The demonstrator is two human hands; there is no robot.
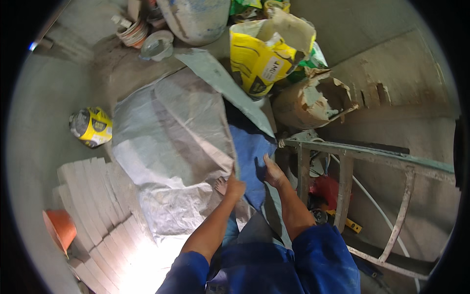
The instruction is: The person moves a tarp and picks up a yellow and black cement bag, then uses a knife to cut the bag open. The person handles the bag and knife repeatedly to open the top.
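Note:
A large tarp, silver-grey on one face and blue on the other, is spread over the floor in front of me with its right part folded. My left hand is closed on the edge of the silver layer, near the middle. Just to the right, my right hand grips the tarp's blue face along its right side; its fingertips are partly hidden. Between the hands the blue face lies exposed, and a long silver strip folds back beyond it. A bare foot shows beside my left hand.
A ladder lies at the right. Behind the tarp stand a yellow bag, a torn paper sack, a barrel and buckets. Stacked slabs, an orange bowl and a yellow-black bag are at left.

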